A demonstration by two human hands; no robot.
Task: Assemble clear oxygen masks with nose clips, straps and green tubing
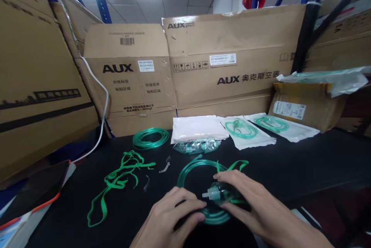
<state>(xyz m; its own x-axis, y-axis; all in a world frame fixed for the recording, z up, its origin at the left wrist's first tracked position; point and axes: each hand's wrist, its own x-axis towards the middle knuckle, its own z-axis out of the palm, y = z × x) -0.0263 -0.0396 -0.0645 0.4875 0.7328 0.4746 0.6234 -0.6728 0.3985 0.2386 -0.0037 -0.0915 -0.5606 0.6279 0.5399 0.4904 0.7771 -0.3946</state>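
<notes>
My right hand (255, 205) is closed around a clear green oxygen mask (222, 194) whose white connector (209, 193) points left. My left hand (169, 213) pinches the coiled green tubing (188, 172) lying under the mask, fingertips close to the connector. A green elastic strap (234, 166) sticks out behind the mask. All of it rests on a black table (304, 163).
Loose green straps (116, 180), a second tubing coil (150, 138), another mask (197, 146) and two metal nose clips (165, 166) lie further back. White pouches (198, 128) and sealed packs (246, 130) sit before AUX cardboard boxes (232, 54). A phone (37, 190) lies at left.
</notes>
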